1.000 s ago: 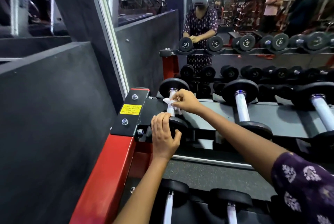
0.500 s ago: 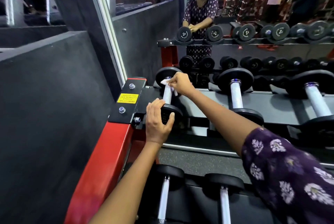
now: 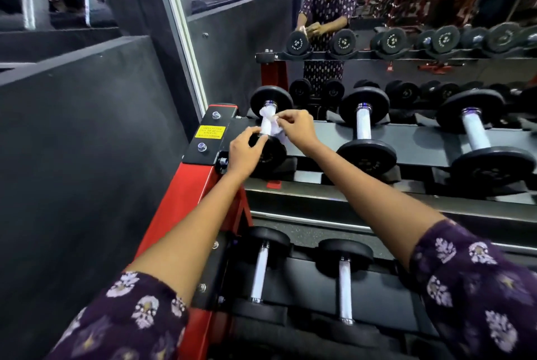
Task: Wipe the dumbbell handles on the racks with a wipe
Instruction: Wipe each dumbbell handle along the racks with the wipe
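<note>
The wipe (image 3: 268, 124) covers most of the handle between my hands. My left hand (image 3: 244, 153) hides part of the near weight plate (image 3: 268, 153), and its fingertips are blurred. Far right of my right hand (image 3: 297, 130), the third dumbbell (image 3: 491, 141) is cut by the frame edge.

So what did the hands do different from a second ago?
The left hand lifted off the near weight plate it was gripping, and its fingers now reach toward the wipe. The right hand went on pinching the wipe, now bunched higher around the handle. The leftmost dumbbell did not move on the rack, and neither did its neighbours.
</note>
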